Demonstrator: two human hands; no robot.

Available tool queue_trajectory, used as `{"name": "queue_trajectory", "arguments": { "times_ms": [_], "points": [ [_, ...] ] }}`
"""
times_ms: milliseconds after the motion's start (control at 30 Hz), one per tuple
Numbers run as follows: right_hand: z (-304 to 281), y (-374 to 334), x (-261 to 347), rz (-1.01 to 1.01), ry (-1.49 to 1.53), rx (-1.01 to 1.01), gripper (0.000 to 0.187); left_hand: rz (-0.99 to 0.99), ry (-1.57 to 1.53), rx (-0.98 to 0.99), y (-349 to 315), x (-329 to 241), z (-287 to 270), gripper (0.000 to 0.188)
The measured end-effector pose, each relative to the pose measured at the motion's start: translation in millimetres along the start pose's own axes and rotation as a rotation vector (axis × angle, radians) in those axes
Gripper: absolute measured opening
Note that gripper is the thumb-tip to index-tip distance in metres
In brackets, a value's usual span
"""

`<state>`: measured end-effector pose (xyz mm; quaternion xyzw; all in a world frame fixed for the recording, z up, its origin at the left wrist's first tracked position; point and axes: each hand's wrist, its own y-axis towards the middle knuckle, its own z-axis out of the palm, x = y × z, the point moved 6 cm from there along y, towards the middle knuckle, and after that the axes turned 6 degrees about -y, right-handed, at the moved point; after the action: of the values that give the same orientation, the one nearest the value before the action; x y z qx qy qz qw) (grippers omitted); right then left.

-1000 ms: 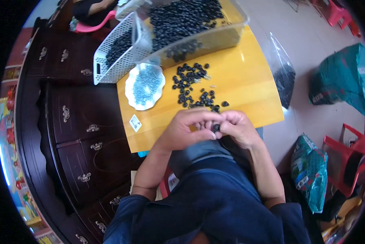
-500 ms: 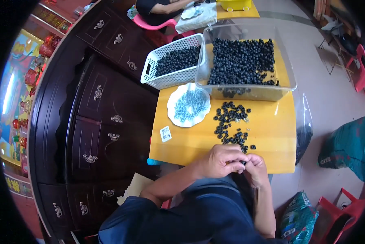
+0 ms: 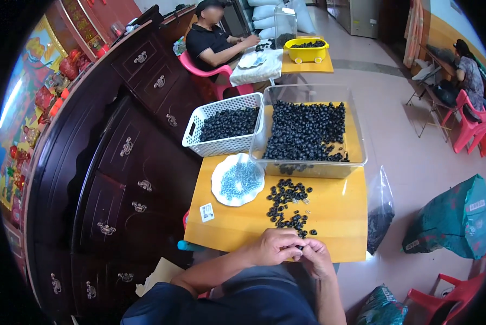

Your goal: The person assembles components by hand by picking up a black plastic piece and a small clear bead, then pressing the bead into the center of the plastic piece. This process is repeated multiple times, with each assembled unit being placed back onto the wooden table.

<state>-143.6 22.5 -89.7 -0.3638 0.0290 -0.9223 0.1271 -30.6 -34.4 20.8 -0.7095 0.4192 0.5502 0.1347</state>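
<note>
Homelike workroom: dresser (image 3: 115,187), worktable (image 3: 338,216)

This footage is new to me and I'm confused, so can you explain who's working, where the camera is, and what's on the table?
There's no machine: just a person's bare left hand and right hand. The camera is a fisheye worn on their head, looking down, so edges curve. On the yellow table are a clear bin of small black pieces, a white plate of tiny pale pieces, and a loose black cluster. A white basket stands beside the bin. The fingertips meet around a small dark piece, mostly hidden; I can't tell which hand grips it.
</note>
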Motion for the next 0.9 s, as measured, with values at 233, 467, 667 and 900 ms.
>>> {"name": "queue_trajectory", "arguments": {
  "times_ms": [233, 467, 667, 900],
  "points": [
    [0.4, -0.4, -1.3, 0.047, 0.02, -0.012, 0.027, 0.025, 0.03, -0.085, 2.0, -6.2, -3.0, 0.021],
    [1.2, -0.9, 2.6, 0.021, 0.057, -0.058, 0.025, -0.076, 0.18, -0.34, -10.9, -12.4, -80.5, 0.015],
    [-4.6, 4.4, 7.2, -0.051, 0.054, -0.12, 0.027, 0.053, -0.178, -0.556, -10.0, -42.9, -137.7, 0.033],
    [-1.8, 4.7, 12.3, -0.07, 0.041, -0.104, 0.024, 0.388, -0.287, -0.562, 0.3, -97.7, -139.2, 0.036]
  ]
}}
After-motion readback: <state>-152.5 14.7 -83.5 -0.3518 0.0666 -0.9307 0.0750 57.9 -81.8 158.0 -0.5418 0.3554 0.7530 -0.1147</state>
